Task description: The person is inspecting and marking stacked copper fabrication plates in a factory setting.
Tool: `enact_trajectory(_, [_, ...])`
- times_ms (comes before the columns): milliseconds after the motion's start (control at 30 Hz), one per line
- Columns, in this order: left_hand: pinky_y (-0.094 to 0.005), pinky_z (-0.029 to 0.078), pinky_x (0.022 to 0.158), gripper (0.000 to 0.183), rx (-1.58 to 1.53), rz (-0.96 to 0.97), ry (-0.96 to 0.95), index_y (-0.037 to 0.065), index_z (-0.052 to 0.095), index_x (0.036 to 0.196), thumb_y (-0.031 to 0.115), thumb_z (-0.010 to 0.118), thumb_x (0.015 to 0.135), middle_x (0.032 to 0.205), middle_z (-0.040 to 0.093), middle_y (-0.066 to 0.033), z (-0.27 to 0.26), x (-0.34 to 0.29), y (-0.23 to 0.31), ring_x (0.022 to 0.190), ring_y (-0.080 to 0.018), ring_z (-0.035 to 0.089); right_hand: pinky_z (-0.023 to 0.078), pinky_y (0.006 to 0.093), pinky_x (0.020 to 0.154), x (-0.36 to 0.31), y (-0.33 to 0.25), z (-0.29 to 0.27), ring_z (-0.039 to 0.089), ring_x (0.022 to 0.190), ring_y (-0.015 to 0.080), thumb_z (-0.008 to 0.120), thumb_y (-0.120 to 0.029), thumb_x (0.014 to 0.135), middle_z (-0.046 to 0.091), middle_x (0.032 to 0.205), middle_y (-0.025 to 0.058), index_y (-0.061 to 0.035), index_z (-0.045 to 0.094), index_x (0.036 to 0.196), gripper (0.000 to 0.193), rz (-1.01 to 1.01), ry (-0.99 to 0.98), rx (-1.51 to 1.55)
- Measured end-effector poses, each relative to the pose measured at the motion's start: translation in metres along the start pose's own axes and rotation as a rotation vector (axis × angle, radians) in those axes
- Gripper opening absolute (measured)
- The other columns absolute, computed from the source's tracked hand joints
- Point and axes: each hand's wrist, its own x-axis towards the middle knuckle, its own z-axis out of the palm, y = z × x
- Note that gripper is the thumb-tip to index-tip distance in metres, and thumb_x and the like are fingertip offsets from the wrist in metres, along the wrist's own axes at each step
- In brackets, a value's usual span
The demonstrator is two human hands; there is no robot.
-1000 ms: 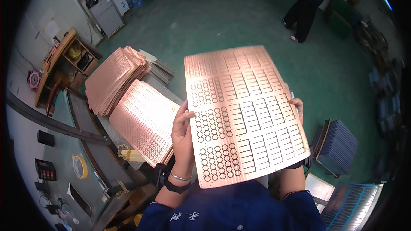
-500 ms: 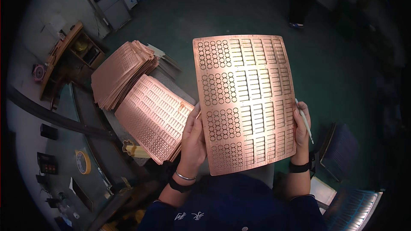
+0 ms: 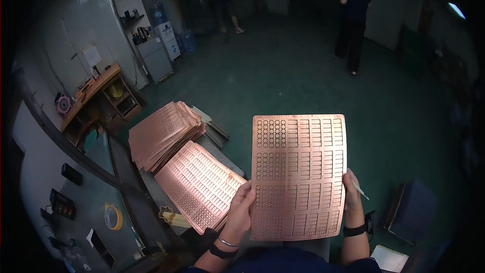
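Note:
A copper-coloured circuit board panel [image 3: 316,174], patterned with rows of rings and slots, stands nearly upright before me. My left hand [image 3: 241,210] grips its left edge, thumb on the front face. My right hand [image 3: 352,189] closes on the right edge, most of its fingers behind the panel. A thin pale pen-like stick [image 3: 360,191] juts out from that hand. Left of the held panel lies a stack of similar panels [image 3: 199,182], close to my left wrist. Behind that stack, a taller, uneven pile of copper panels [image 3: 164,131] leans on the same grey surface.
Grey boards [image 3: 216,130] lie beside the taller pile. A roll of yellow tape [image 3: 113,217] rests on the left bench. A dark ribbed bin-like block [image 3: 411,212] stands at right. Two people [image 3: 356,15] are farther off. A water dispenser [image 3: 167,40] stands at the back left.
My view has tilted up, showing more of the room and the people. The panel stays in both hands, lower in view and turned, so the bright glare on it has faded.

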Motion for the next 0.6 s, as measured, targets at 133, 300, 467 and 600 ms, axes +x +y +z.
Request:
enact_trajectory(133, [-0.0299, 0.046, 0.091, 0.039, 0.033, -0.057, -0.057, 0.0, 0.036, 0.132, 0.01, 0.043, 0.095, 0.123, 0.052, -0.0124, 0.004, -0.001, 0.006, 0.11, -0.0186, 0.053, 0.049, 0.0264, 0.079, -0.004, 0.005, -0.002, 0.059, 0.092, 0.0145, 0.045, -0.021, 0.095, 0.06, 0.104, 0.0131, 0.005, 0.049, 0.113, 0.031, -0.053, 0.086, -0.027])
enact_trajectory(300, [-0.0421, 0.033, 0.105, 0.062, -0.09, -0.026, -0.144, 0.01, 0.027, 0.14, 0.05, 0.033, 0.094, 0.141, 0.032, -0.0196, 0.001, -0.003, 0.007, 0.129, -0.0291, 0.035, 0.051, 0.026, 0.078, 0.006, 0.004, 0.001, 0.06, 0.088, 0.0123, 0.042, -0.018, 0.097, 0.06, 0.099, 0.0095, 0.001, 0.05, 0.104, 0.022, -0.108, 0.189, 0.123])
enact_trajectory(467, [-0.0458, 0.032, 0.105, 0.069, -0.345, -0.019, -0.232, 0.008, 0.025, 0.14, 0.053, 0.042, 0.09, 0.14, 0.033, -0.0146, 0.005, -0.009, -0.019, 0.127, -0.0285, 0.036, 0.05, 0.0272, 0.082, 0.017, 0.007, 0.025, 0.058, 0.095, 0.0129, 0.043, -0.021, 0.097, 0.056, 0.105, 0.0093, -0.0024, 0.043, 0.11, 0.022, -0.2, 0.26, 0.259])
enact_trajectory(600, [-0.0477, 0.032, 0.104, 0.062, -0.138, 0.063, -0.283, 0.007, 0.025, 0.138, 0.04, 0.049, 0.092, 0.139, 0.033, -0.0121, 0.023, -0.017, -0.035, 0.127, -0.0284, 0.035, 0.045, 0.0303, 0.092, 0.009, 0.013, 0.032, 0.052, 0.106, 0.0147, 0.043, -0.023, 0.098, 0.052, 0.113, 0.0058, -0.0066, 0.042, 0.109, 0.02, -0.195, 0.257, 0.303])
